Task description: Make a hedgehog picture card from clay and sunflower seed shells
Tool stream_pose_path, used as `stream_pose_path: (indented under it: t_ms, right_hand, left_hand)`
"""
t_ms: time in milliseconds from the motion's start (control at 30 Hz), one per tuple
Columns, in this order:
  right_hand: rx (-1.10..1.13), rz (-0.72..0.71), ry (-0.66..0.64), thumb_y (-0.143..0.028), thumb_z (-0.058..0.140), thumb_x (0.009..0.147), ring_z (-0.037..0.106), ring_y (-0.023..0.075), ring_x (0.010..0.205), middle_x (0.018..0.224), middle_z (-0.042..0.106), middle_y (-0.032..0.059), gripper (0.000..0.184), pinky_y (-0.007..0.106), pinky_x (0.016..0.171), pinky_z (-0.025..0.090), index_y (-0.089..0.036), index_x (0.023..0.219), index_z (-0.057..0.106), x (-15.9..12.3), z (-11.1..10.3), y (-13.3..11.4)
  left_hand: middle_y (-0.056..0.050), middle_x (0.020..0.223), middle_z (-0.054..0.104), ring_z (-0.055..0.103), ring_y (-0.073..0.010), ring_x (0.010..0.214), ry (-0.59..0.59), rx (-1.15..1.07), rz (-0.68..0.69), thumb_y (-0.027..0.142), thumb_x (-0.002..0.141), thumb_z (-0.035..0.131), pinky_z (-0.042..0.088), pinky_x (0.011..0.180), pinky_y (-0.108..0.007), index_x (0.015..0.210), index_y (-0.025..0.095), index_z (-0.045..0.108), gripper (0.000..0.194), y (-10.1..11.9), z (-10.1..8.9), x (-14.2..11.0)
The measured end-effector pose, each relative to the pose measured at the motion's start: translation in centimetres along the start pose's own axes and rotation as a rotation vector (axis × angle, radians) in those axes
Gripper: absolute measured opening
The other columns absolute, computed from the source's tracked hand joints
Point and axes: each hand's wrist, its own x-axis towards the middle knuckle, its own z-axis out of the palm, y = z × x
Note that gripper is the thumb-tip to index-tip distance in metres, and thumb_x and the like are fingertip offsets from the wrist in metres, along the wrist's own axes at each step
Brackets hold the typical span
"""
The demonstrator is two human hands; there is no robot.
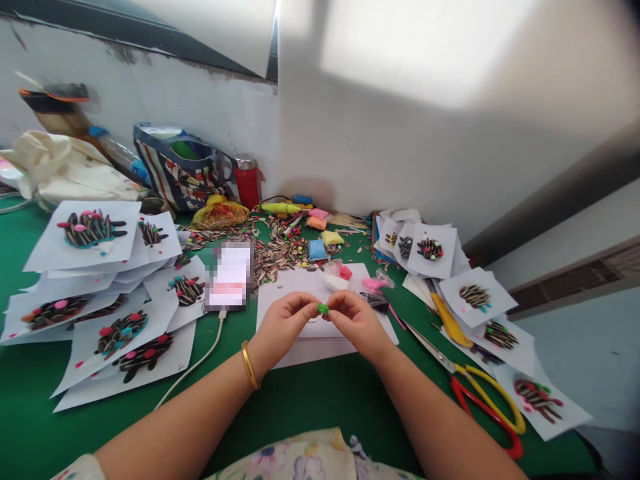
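Observation:
Between my two hands is a small lump of bright green modelling clay (323,309), pinched from both sides by thumbs and fingertips. My left hand (287,325) is closed on its left side, my right hand (356,325) on its right. Both are held over a stack of white paper (273,293). Just beyond the fingers lie a white lump of clay (336,281) in clear wrap and a pink lump of clay (373,284) in a plastic bag. A dark packet (377,302) sits right of my right hand, with a thin pink stick (397,317) beside it.
Sunflower seeds (280,247) are strewn at the back, near blue clay (317,250). Cards with seed hedgehogs (95,230) pile up left; more cards (475,297) lie right. A phone (229,277) trails a cable. Scissors (453,367), a yellow cutter (447,320) and a red flask (247,181) stand around.

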Motion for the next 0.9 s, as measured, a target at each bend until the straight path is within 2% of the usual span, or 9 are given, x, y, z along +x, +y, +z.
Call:
stream_pose_path:
  t_ms: [133,233,333,433,567,767,900]
  right_hand:
    - [-0.005,0.022,-0.012,-0.038,0.066,0.080,0.061,0.0157,0.077,0.081,0.062,0.0001,0.022,0.030,0.072,0.050,-0.021,0.093,0.058,-0.1,-0.1,0.0]
    - [-0.088,0.037,-0.041,-0.039,0.065,0.082,0.061,0.0157,0.075,0.080,0.064,0.0008,0.020,0.030,0.071,0.049,-0.020,0.087,0.060,-0.2,-0.1,-0.1]
    - [-0.120,0.009,0.012,-0.038,0.064,0.083,0.057,0.0146,0.071,0.075,0.062,-0.0003,0.019,0.028,0.067,0.046,-0.020,0.080,0.058,-0.3,0.1,0.0]
    - [-0.123,-0.019,0.063,-0.037,0.063,0.084,0.054,0.0141,0.068,0.074,0.059,-0.0007,0.017,0.027,0.065,0.044,-0.021,0.081,0.058,-0.4,0.4,0.3]
    - [-0.145,-0.039,0.044,-0.038,0.061,0.084,0.054,0.0152,0.074,0.081,0.060,0.0010,0.017,0.027,0.069,0.045,-0.021,0.083,0.061,-0.5,0.7,0.5]
    - [-0.022,0.055,0.042,-0.043,0.058,0.086,0.049,0.0140,0.071,0.076,0.053,-0.0014,0.022,0.026,0.068,0.042,-0.021,0.082,0.056,-0.3,0.7,0.3]
    - [0.167,0.133,0.000,-0.042,0.062,0.084,0.045,0.0125,0.070,0.075,0.051,-0.0023,0.022,0.025,0.067,0.039,-0.021,0.082,0.056,-0.3,0.7,0.8]
  left_hand:
    - [-0.005,0.089,0.071,0.066,-0.0188,0.085,-0.017,0.024,0.022,0.034,0.083,0.062,0.053,0.080,-0.032,0.088,0.018,0.068,0.018,-0.3,0.0,0.0]
    - [-0.003,0.087,0.069,0.065,-0.0163,0.079,0.044,0.011,0.035,0.033,0.081,0.064,0.053,0.073,-0.030,0.096,0.020,0.063,0.020,-0.8,0.0,-0.1]
    - [0.001,0.078,0.062,0.059,-0.0127,0.069,0.137,0.079,0.078,0.032,0.079,0.067,0.050,0.066,-0.026,0.088,0.020,0.059,0.017,-1.2,0.1,-0.1]
    - [0.001,0.076,0.061,0.057,-0.0127,0.070,0.126,0.161,0.120,0.032,0.077,0.070,0.048,0.068,-0.026,0.081,0.019,0.060,0.017,-1.3,0.0,-0.1]
    - [0.001,0.077,0.063,0.057,-0.0133,0.071,0.122,0.163,0.107,0.032,0.076,0.071,0.048,0.069,-0.027,0.085,0.019,0.064,0.018,-1.3,0.2,-0.1]
    - [-0.002,0.085,0.065,0.061,-0.0146,0.080,0.075,-0.080,0.006,0.031,0.075,0.072,0.050,0.074,-0.028,0.088,0.018,0.064,0.020,-1.1,0.4,0.0]
    - [0.003,0.078,0.060,0.059,-0.0117,0.074,0.050,-0.309,-0.066,0.032,0.075,0.074,0.049,0.070,-0.025,0.089,0.019,0.056,0.026,-1.3,0.4,0.1]
